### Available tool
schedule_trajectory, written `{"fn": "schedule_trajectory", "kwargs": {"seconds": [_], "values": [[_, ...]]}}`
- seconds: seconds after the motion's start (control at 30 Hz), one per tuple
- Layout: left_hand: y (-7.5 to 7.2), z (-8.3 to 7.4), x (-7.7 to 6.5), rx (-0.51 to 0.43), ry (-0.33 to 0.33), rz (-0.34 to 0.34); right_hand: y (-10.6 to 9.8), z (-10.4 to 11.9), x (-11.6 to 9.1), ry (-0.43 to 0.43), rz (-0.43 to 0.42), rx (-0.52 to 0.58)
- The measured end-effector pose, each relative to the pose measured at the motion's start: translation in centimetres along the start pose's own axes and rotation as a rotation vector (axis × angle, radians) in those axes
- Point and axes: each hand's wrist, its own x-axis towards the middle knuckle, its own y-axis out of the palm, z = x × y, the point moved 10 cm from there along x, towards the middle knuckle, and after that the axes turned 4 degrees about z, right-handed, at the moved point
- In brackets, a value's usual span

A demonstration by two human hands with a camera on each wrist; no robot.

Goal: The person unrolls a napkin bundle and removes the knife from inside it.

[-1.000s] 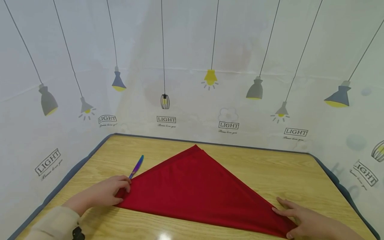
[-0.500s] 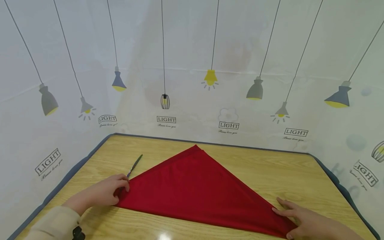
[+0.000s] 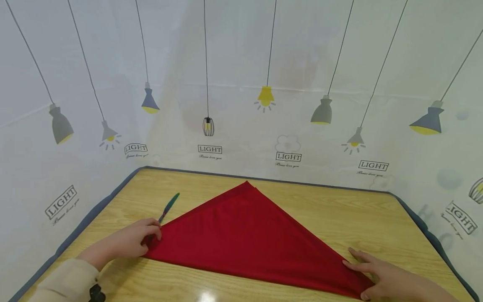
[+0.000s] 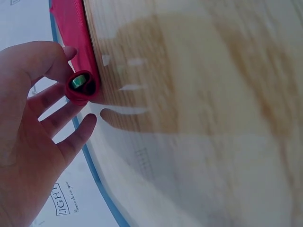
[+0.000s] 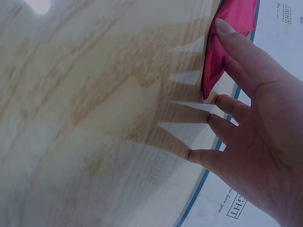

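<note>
A red cloth, folded into a triangle, lies on the table with its peak pointing away. At its left corner my left hand grips the cloth between thumb and fingers. A shiny, rainbow-coloured table knife sticks out past those fingers, its blade pointing away. In the left wrist view, the cloth's end forms a small roll around a shiny green end. My right hand rests on the right corner, thumb at the near edge, fingers spread fairly straight. In the right wrist view its thumb lies on the cloth.
The wood-grain tabletop has a dark blue border. White hanging sheets printed with lamps enclose the table at the back and sides. A black band shows at the left wrist, beside a cream sleeve.
The knife has turned about its length, its blade passing from flat to edge-on to wider again. My left hand has shifted very slightly left. The right hand stays in place.
</note>
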Motion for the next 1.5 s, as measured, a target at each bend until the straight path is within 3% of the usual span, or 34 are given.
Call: {"fn": "schedule_trajectory", "kwargs": {"seconds": [0.2,0.43,0.7,0.83,0.97,1.5], "values": [[0.2,0.9,-0.2,-0.071,-0.024,0.019,0.0,0.4,-0.1,-0.022,0.006,0.0],[-0.4,1.0,-0.8,-0.044,-0.014,-0.011,0.0,0.4,-0.1,-0.032,0.003,-0.027],[-1.4,1.8,-1.9,-0.018,-0.081,-0.07,-0.1,-0.1,-0.1,-0.059,-0.013,-0.156],[-1.3,2.5,-2.3,-0.051,-0.099,-0.074,-0.1,-0.3,-0.1,-0.049,-0.024,-0.19],[-1.1,2.8,-2.5,-0.075,-0.096,-0.068,-0.1,-0.3,-0.1,-0.049,-0.026,-0.18],[-1.1,2.1,-2.8,-0.012,-0.054,-0.077,-0.1,-0.5,0.2,-0.094,-0.03,-0.163]]}}
